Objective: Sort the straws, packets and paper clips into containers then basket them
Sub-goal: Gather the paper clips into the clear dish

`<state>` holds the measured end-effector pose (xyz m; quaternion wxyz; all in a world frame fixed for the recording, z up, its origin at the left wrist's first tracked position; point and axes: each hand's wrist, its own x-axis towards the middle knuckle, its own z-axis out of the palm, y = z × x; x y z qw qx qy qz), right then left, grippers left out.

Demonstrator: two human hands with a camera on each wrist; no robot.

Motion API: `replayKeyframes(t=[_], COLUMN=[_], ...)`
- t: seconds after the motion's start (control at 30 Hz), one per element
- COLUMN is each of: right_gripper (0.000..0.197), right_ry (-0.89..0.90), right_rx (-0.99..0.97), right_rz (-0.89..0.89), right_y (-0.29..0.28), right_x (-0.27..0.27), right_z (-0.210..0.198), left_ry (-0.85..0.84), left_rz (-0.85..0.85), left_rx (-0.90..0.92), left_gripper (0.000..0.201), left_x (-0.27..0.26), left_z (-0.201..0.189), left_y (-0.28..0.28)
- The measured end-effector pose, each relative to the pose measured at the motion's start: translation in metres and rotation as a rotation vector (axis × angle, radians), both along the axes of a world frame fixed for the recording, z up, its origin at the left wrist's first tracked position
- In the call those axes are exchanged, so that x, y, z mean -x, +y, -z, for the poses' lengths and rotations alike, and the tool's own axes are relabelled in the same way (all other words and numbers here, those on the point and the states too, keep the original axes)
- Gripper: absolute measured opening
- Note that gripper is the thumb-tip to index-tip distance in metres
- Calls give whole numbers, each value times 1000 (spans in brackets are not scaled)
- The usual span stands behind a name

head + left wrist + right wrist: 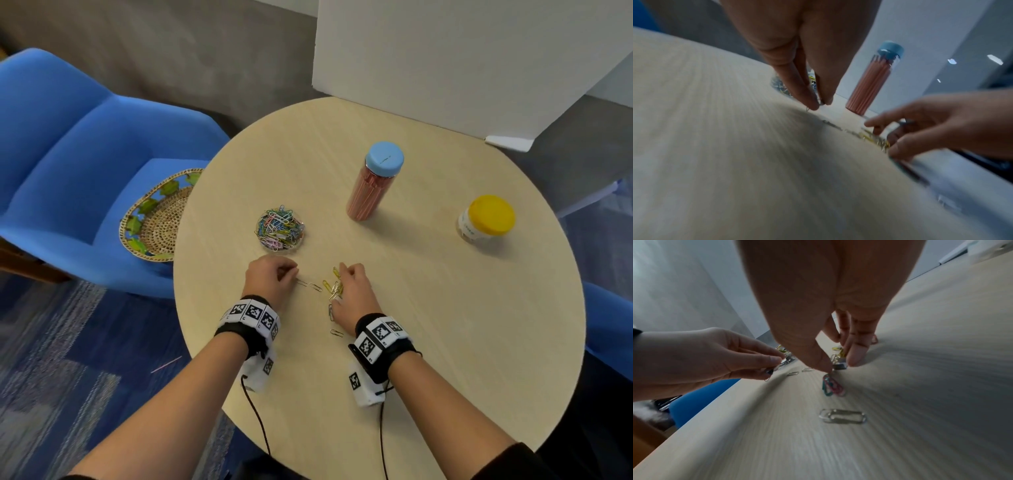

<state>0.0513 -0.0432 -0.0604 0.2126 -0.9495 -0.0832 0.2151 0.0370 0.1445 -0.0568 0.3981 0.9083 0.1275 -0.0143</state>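
I sit at the round wooden table (pixel 445 325), and beside it a blue armchair (pixel 68 154) carries the woven basket (pixel 154 219). On the table stand the tall jar of straws (pixel 371 186) with a blue lid and, well apart to the right, the yellow-lidded jar (pixel 486 219). The clear container (pixel 281 231) is full of coloured paper clips. My left hand (pixel 269 279) pinches a silver clip (pixel 770 370) just above the wood. My right hand (pixel 352 291) has its fingers curled around a small bunch of yellow clips (pixel 336 286) (some are still flat on the table). Loose clips (pixel 842 416) lie near my right wrist.
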Motion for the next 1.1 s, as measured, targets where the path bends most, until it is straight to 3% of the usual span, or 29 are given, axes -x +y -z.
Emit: replayKeyframes(t=[0.1,0.23,0.33,0.57,0.67,0.77,0.87,1.0,1.1], right_gripper=[67,56,59,24,19,22,26,18,12], right_ry=[-27,-22,-20,-114,-107,-100,-49,96,142], right_rx=[83,137,206,265,269,209,67,-188,-288], right_rz=[-139,-321,-413,-437,-420,-335,-108,270,404], right_y=[10,3,-5,7,11,14,10,0,-8], right_x=[3,15,26,31,22,10,1,-10,-18], right_z=[-4,-10,-11,-8,-8,-8,-7,-9,-10], left_ry=[59,0,-2,21,70,147,147,-67,-184], left_rz=[137,336,404,390,362,264,189,-8,-116], left_rx=[-108,-211,-285,-236,-209,-164,-95,75,97], left_gripper=[27,26,27,18,17,15,13,11,11], left_x=[7,14,16,11,6,1,-4,-20,-47], left_z=[7,14,15,16,13,8,2,-18,-34], left_y=[5,-4,-8,-17,-20,-17,-9,13,38])
